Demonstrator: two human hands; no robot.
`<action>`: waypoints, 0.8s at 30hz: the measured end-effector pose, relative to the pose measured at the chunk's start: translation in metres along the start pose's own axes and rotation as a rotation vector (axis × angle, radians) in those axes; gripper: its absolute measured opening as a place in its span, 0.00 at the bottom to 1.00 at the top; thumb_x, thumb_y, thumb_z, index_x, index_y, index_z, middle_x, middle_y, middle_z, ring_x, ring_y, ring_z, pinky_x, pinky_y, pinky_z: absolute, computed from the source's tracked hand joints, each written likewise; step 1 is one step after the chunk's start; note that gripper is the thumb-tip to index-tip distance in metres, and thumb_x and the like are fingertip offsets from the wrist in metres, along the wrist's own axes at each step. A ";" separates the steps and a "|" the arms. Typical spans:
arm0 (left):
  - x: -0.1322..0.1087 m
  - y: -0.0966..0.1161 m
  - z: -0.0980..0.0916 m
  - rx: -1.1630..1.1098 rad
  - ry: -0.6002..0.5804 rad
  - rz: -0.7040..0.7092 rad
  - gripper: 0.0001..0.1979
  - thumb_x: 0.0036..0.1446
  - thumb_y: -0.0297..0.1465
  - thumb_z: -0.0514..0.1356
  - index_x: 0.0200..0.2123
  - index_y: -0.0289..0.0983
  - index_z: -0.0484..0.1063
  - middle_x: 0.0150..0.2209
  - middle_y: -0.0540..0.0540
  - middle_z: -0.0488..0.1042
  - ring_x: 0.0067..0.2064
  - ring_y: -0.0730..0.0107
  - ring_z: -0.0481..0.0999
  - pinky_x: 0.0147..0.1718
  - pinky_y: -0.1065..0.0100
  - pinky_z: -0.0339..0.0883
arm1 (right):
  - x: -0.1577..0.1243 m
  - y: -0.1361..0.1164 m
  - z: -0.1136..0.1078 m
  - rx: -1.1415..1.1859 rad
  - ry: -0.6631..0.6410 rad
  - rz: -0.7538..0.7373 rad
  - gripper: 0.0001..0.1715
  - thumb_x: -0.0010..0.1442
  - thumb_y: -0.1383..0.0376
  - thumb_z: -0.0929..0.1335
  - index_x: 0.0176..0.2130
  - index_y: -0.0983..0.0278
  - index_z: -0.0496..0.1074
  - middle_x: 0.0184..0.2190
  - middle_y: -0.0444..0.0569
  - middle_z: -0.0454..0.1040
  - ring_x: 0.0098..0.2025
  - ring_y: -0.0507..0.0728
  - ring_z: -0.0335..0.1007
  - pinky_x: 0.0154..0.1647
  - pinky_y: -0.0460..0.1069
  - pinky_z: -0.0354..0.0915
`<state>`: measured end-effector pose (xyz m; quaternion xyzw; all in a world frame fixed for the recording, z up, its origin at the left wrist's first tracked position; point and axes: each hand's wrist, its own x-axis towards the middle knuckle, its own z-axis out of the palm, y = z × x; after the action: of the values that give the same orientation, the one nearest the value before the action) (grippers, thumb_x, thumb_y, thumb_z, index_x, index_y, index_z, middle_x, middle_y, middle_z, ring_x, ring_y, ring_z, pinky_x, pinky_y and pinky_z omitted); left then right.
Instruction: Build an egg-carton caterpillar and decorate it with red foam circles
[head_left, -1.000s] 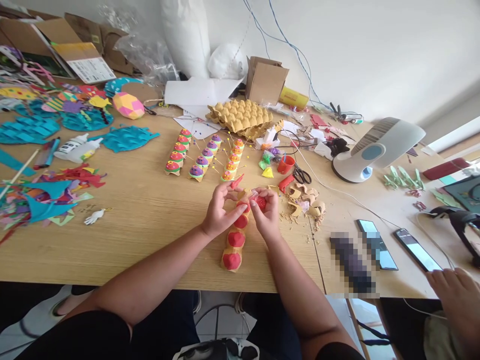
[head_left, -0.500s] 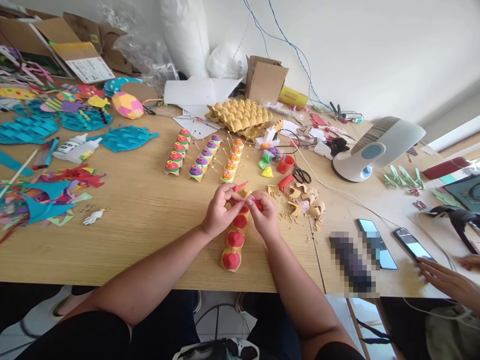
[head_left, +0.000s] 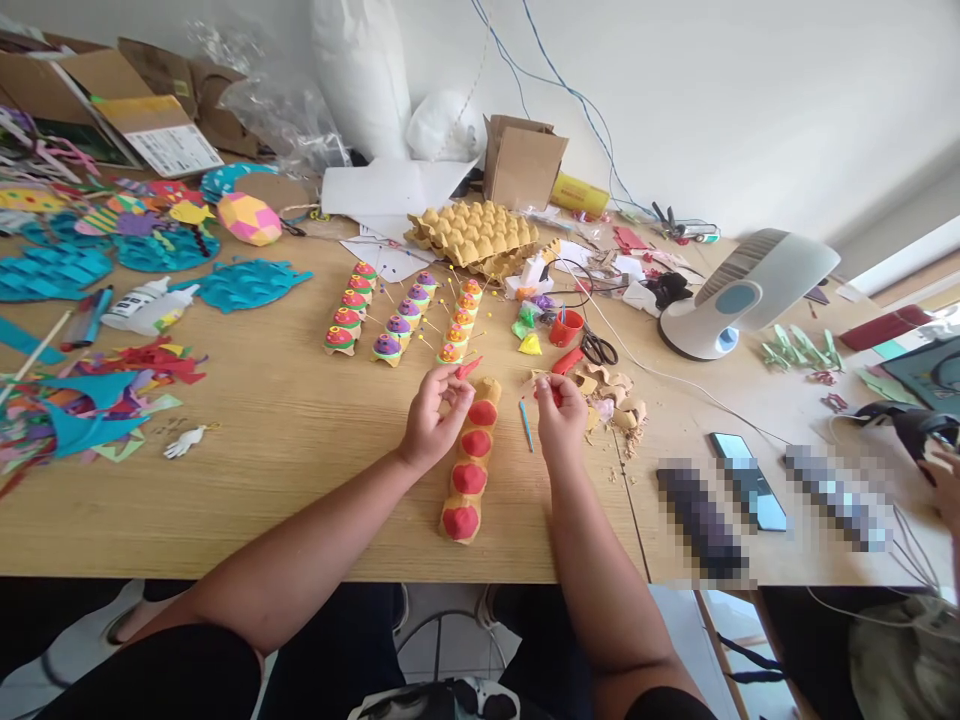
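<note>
Carton label [head_left: 176, 146] illegible, red piece [head_left: 469, 368] in grip of curled left hand [head_left: 437, 422], red lump [head_left: 557, 397] in pinch of right hand [head_left: 564, 422]

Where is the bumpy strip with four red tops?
In the head view, the egg-carton strip lies on the table near its front edge, far end between the left hand and right hand, with a blue stick just right of it.
</note>
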<state>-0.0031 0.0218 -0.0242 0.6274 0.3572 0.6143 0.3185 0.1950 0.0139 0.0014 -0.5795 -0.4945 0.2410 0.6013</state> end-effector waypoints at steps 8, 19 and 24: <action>0.001 -0.007 -0.002 -0.016 0.002 -0.070 0.15 0.67 0.39 0.61 0.53 0.39 0.72 0.45 0.42 0.78 0.46 0.64 0.80 0.46 0.65 0.73 | 0.007 0.006 -0.004 -0.230 -0.078 0.034 0.16 0.64 0.56 0.68 0.27 0.61 0.71 0.23 0.44 0.68 0.30 0.55 0.62 0.33 0.50 0.59; 0.004 -0.003 -0.005 0.000 0.007 -0.089 0.16 0.68 0.43 0.58 0.50 0.40 0.74 0.44 0.43 0.78 0.44 0.64 0.78 0.46 0.64 0.72 | 0.010 0.001 -0.009 -0.301 -0.164 0.149 0.14 0.59 0.55 0.69 0.30 0.62 0.72 0.24 0.44 0.70 0.29 0.54 0.64 0.33 0.50 0.60; 0.007 -0.003 -0.008 -0.010 -0.002 -0.079 0.24 0.72 0.47 0.48 0.44 0.39 0.77 0.41 0.44 0.77 0.35 0.67 0.71 0.41 0.63 0.70 | 0.006 0.007 -0.011 -0.743 -0.138 0.009 0.12 0.61 0.60 0.68 0.29 0.62 0.76 0.37 0.53 0.76 0.42 0.61 0.68 0.43 0.53 0.62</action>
<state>-0.0117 0.0288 -0.0227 0.6119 0.3783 0.6023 0.3461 0.2088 0.0155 -0.0015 -0.7426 -0.5850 0.0863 0.3144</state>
